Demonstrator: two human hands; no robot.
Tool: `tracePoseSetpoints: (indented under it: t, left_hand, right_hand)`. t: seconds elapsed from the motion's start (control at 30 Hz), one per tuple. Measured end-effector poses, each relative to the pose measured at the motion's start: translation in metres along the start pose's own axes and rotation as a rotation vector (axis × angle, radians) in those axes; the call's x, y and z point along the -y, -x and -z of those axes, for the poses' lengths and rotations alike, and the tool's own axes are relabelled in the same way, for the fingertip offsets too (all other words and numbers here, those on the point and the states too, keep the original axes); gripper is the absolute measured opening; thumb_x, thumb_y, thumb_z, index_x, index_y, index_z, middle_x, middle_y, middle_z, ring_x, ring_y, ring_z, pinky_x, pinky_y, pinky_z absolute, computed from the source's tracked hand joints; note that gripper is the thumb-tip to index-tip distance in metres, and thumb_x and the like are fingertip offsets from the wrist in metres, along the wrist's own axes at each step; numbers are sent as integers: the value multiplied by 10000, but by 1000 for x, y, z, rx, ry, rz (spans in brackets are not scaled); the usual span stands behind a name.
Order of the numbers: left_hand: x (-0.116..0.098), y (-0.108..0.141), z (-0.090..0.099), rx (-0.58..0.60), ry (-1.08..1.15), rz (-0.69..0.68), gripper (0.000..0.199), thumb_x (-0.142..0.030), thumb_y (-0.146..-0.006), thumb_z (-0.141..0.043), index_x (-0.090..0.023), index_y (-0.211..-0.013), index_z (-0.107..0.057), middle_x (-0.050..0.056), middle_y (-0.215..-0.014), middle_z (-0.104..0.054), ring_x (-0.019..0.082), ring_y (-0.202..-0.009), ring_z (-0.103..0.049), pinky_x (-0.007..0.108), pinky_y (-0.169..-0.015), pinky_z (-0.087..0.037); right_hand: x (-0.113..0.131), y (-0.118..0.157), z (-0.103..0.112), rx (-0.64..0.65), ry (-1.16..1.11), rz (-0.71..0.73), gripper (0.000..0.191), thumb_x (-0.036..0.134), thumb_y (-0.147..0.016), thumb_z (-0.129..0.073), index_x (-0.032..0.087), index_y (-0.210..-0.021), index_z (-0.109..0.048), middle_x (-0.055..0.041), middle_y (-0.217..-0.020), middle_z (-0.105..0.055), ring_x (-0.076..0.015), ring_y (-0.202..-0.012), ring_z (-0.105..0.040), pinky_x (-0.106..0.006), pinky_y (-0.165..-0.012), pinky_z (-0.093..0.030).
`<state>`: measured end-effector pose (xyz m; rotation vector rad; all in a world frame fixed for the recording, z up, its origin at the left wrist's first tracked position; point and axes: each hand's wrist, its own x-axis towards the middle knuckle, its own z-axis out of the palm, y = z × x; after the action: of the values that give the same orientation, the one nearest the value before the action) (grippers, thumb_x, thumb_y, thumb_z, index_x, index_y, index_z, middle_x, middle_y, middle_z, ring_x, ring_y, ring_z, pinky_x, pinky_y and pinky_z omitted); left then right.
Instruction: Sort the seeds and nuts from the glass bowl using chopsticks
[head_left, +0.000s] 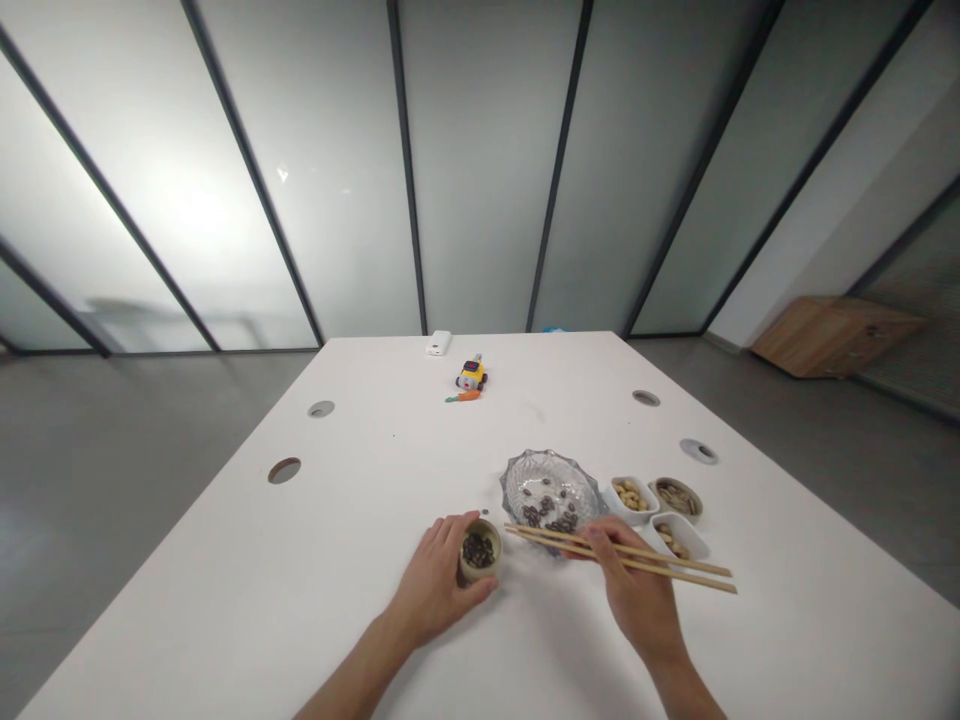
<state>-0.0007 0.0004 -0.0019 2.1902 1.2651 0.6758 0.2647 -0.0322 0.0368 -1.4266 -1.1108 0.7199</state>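
Observation:
A small round cup (pixel 480 551) holding dark beans stands on the white table, and my left hand (pixel 441 573) is wrapped round its left side. My right hand (pixel 630 580) grips a pair of wooden chopsticks (pixel 675 568), whose tips point left, close to the cup's upper right rim. Nothing can be made out between the tips. Behind them sits a clear glass bowl (pixel 551 475) with several dark beans in it, its front edge partly hidden by my right hand and the chopsticks. A single dark bean (pixel 485 512) lies on the table just beyond the cup.
Right of the bowl are two white dishes (pixel 616 499) (pixel 697 545) of nuts and a round dish (pixel 694 510). Farther back on the table (pixel 405 400) lie a toy carrot (pixel 466 397), a yellow toy car (pixel 472 374) and a white object (pixel 439 343). The tabletop has several round holes.

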Motion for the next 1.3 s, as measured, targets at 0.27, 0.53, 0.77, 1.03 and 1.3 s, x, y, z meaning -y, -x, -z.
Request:
tracePoseSetpoints:
  t: [0.27, 0.53, 0.77, 1.03, 1.3]
  left_hand:
    - [2, 1, -1, -20, -17, -4, 722, -297, -812, -776, -237, -1454, -452, 130, -1376, -602, 338, -1261, -559, 517, -1101, -432]
    - [0, 1, 0, 5, -5, 11, 736, -286, -804, -791, -217, -1452, -447, 129, -1379, -592, 325, -1274, -541, 492, -1111, -423]
    - [-2, 1, 1, 1, -4, 18, 740, -283, -794, -799, -214, -1448, -459, 125, -1386, -591, 332, -1280, -535, 490, -1121, -417]
    - [-3, 1, 3, 22, 7, 36, 761, -287, -784, -812, -225, -1450, -451, 116, -1381, -588, 326, -1268, -535, 487, -1124, -409]
    - [-1, 1, 2, 26, -7, 29, 775, -327, -783, -830, -232, -1449, -445, 122, -1406, -578, 342, -1289, -525, 512, -1136, -391]
  right_hand:
    - [-2, -16, 26, -186, -20, -34, 469, 686, -831, -670, 219, -798, -705, -75, -725, -771, -264, -630, -721, -407, -712, -607]
    - [20, -36, -14, 98, 296, 426, 379, 543, -967, -574, 246, -777, -713, -52, -807, -738, -236, -791, -674, -349, -742, -530]
    - [28, -77, -73, 333, 243, 502, 304, 462, -992, -570, 271, -785, -684, -23, -806, -703, -206, -773, -653, -329, -752, -515]
    - [11, -113, -104, 387, 193, 495, 311, 470, -955, -613, 233, -761, -670, -18, -759, -682, -185, -720, -627, -307, -696, -489]
    - [-1, -115, -104, 414, 203, 491, 290, 441, -946, -617, 230, -755, -672, -11, -760, -684, -176, -716, -617, -300, -702, -491]
